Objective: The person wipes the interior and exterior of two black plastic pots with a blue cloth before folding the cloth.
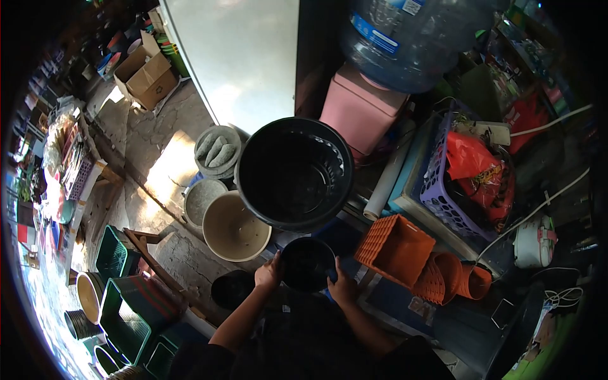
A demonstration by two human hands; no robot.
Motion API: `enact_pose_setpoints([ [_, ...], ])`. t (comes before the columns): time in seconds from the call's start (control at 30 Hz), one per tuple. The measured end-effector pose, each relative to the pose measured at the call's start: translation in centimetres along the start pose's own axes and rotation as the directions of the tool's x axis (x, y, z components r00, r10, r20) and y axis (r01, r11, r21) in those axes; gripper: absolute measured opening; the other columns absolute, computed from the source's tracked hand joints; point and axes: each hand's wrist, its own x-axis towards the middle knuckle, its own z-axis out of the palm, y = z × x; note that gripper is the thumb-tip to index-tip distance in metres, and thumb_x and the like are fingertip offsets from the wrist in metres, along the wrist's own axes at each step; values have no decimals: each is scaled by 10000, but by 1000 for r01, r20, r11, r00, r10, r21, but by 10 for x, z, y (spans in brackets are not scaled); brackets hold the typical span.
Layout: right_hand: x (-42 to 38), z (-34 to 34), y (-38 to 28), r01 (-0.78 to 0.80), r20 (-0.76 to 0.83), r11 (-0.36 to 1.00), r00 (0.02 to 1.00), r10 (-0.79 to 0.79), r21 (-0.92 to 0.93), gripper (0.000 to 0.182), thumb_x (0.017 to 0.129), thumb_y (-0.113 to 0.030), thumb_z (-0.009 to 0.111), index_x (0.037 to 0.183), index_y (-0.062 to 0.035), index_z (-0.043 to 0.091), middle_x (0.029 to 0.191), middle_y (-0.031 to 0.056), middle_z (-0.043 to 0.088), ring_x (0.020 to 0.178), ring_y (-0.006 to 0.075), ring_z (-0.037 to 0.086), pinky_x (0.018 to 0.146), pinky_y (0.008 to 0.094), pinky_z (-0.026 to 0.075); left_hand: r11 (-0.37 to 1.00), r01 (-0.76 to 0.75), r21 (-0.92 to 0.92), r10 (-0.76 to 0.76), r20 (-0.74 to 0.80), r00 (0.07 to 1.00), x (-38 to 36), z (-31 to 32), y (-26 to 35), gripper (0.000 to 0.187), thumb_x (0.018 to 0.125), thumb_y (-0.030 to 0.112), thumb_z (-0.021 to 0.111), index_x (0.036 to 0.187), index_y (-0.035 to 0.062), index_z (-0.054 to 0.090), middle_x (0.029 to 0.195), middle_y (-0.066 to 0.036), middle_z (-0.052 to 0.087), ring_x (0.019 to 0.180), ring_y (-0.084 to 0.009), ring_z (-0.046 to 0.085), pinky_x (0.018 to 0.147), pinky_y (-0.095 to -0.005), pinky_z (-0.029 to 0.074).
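My left hand (pixel 268 272) and my right hand (pixel 343 285) grip opposite sides of a small round black pot (pixel 308 266), its open top facing me. Right behind it is a much larger black tub (pixel 294 174) with a glossy inside. A beige pot (pixel 237 227) stands to the left of the tub, its rim near my left hand. Another dark round pot (pixel 232 289) sits low beside my left forearm. Close to my right hand is an orange rectangular basket (pixel 396 251).
Orange pots (pixel 443 278) lie at right, below a purple basket (pixel 440 196) with red bags. A pink container (pixel 361 107) carries a large water bottle (pixel 399 47). Stone bowls (pixel 217 152) stand left of the tub. Green crates (pixel 126 316) fill the lower left. A cardboard box (pixel 147 76) is farther back.
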Motion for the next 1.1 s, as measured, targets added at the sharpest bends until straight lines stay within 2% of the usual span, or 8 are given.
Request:
enact_pose_setpoints([
  [0.13, -13, -28, -17, 77, -19, 979, 996, -82, -186, 819, 777, -253, 736, 1488, -170, 339, 998, 145, 676, 846, 342, 674, 748, 461, 519, 996, 29, -86, -37, -99, 994, -16, -12, 7, 530, 925, 383, 572, 1388, 139, 488, 995, -134, 669, 898, -318, 666, 769, -421, 543],
  [0.23, -30, -53, -48, 252, -7, 954, 967, -256, -161, 812, 728, -226, 773, 1449, -150, 406, 956, 127, 667, 823, 331, 670, 730, 466, 509, 969, -18, -245, -41, -233, 972, -50, -46, 8, 445, 922, 309, 597, 1310, 96, 559, 972, -140, 641, 889, -326, 643, 800, -403, 527],
  [0.33, -44, -53, -87, 566, -58, 824, 823, -565, 0, 715, 674, -227, 804, 1333, -136, 544, 915, 101, 657, 785, 303, 660, 700, 450, 498, 871, -146, -469, -32, -351, 936, -92, -82, 0, 276, 894, 155, 624, 1152, 62, 653, 932, -145, 637, 867, -311, 642, 787, -384, 520],
  [0.5, -58, -3, -160, 689, 230, 716, 683, -693, 111, 611, 692, -208, 792, 1255, -103, 577, 968, 110, 669, 895, 321, 667, 770, 435, 498, 827, 111, -551, -350, -351, 868, -158, -66, -68, 254, 892, 151, 628, 1125, 56, 662, 880, -142, 628, 798, -293, 634, 729, -375, 512],
  [0.63, -50, 84, -200, 738, 266, 634, 579, -771, 229, 484, 716, -217, 778, 1158, -106, 615, 992, 117, 668, 909, 343, 657, 783, 449, 514, 675, 331, -659, -659, -338, 672, -196, -28, -131, 238, 883, 113, 623, 1109, 53, 668, 832, -133, 610, 746, -261, 628, 689, -357, 506],
  [0.77, -32, 180, -225, 656, 415, 749, 658, -629, 97, 408, 764, -247, 740, 1134, -115, 628, 1082, 120, 653, 994, 342, 633, 848, 451, 512, 552, 455, -699, -805, -303, 510, -221, 21, -184, 247, 879, 102, 623, 1116, 43, 662, 846, -132, 617, 760, -256, 631, 710, -361, 512],
  [0.93, -3, 280, -233, 552, 641, 814, 694, -329, -180, 408, 813, -269, 720, 1187, -140, 619, 1164, 122, 633, 1110, 337, 598, 899, 461, 509, 299, 542, -786, -898, -39, 438, -222, 105, -247, 410, 882, 136, 627, 1266, 14, 551, 1174, -211, 591, 1091, -351, 580, 953, -412, 457],
  [1.1, 14, 362, -218, 508, 612, 818, 746, -262, -269, 480, 814, -262, 723, 1248, -110, 585, 1198, 142, 623, 1139, 339, 585, 925, 459, 490, 160, 584, -796, -913, 105, 393, -207, 167, -295, 478, 892, 152, 625, 1325, 6, 485, 1229, -232, 564, 1146, -368, 553, 992, -422, 434],
])
